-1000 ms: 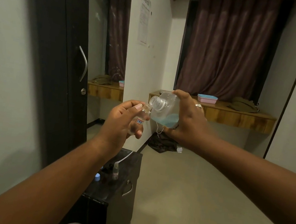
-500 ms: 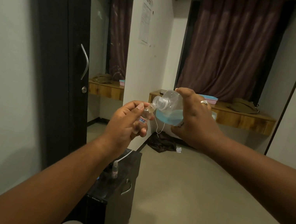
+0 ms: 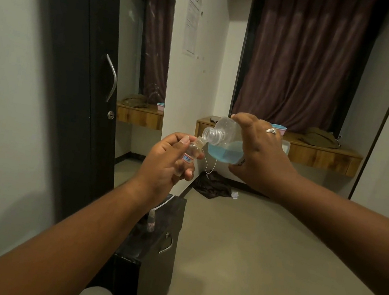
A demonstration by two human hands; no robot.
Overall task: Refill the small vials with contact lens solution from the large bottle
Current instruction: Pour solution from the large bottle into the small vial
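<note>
pouring is about to begin: left hand pinches the small vial between thumb and fingers, right hand grips the tilted large bottle, necks touching; vial looks empty, 1 more vial waits on the cabinet edge.

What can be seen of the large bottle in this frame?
The large bottle is clear plastic, uncapped, with a threaded neck. It is tipped on its side, mouth pointing left and down onto the open mouth of the small vial. Blue liquid pools in its lower part. The right hand grips its body; the left hand holds the vial.
</note>
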